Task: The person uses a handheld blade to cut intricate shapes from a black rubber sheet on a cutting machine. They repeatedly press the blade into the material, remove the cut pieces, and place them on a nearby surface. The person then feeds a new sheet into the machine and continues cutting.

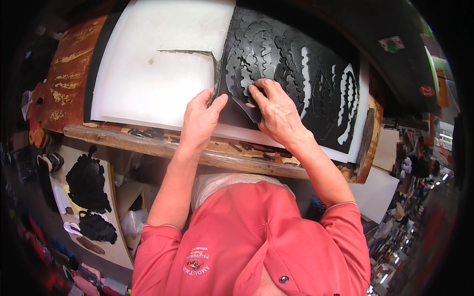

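Observation:
A black sheet [316,93] die-cut into several jagged-edged shapes lies on a white cutting board [148,74] on a worn wooden bench. My right hand [276,111] presses on the sheet's near left part, fingertips on one black cut piece [247,106] that is partly lifted out. My left hand [200,118] rests at the sheet's left edge, thumb and fingers pinching that edge where it meets the board. White gaps in the sheet at the right mark where pieces have been removed.
The bench's wooden front edge [148,145] runs below my hands. Piles of black cut pieces [89,185] sit on a lower board at the left. Shelves with shoe parts crowd the right edge [410,163]. A dark machine surface [395,49] lies behind the sheet.

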The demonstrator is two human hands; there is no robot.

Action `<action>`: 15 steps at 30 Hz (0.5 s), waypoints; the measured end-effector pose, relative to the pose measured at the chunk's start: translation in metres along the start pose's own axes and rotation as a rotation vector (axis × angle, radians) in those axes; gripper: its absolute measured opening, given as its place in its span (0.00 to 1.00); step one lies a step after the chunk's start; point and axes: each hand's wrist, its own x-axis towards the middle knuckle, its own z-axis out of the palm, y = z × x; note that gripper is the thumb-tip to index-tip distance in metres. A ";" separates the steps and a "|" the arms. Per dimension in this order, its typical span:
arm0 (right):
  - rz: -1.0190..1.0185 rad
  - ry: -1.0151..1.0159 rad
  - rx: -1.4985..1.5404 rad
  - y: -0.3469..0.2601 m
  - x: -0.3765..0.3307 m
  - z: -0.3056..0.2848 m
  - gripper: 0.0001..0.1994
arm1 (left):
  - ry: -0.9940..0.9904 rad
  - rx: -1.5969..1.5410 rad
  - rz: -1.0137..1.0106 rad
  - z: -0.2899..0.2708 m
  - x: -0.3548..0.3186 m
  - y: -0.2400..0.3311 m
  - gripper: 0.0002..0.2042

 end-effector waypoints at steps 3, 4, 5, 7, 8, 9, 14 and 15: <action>0.050 -0.001 -0.049 -0.001 0.002 -0.001 0.30 | -0.017 -0.060 0.004 0.004 0.000 -0.009 0.25; 0.049 0.016 -0.039 0.001 0.004 0.001 0.32 | -0.003 -0.075 0.010 0.006 0.001 -0.011 0.25; 0.087 0.002 -0.028 0.004 0.007 0.003 0.33 | -0.007 -0.109 0.045 0.008 0.002 -0.014 0.26; 0.032 0.084 0.011 0.009 0.014 0.008 0.35 | 0.076 -0.037 0.059 0.011 0.004 -0.016 0.26; 0.026 0.112 0.032 0.011 0.017 0.010 0.35 | 0.117 -0.005 0.025 0.013 0.006 -0.016 0.26; 0.015 0.122 0.049 0.012 0.019 0.010 0.33 | 0.084 -0.061 0.055 0.012 0.005 -0.015 0.25; -0.023 0.076 0.096 0.006 0.022 0.000 0.20 | -0.004 -0.334 0.031 0.020 0.002 -0.006 0.18; -0.001 0.061 0.110 0.004 0.022 -0.003 0.19 | 0.010 -0.337 -0.011 0.022 0.002 -0.005 0.17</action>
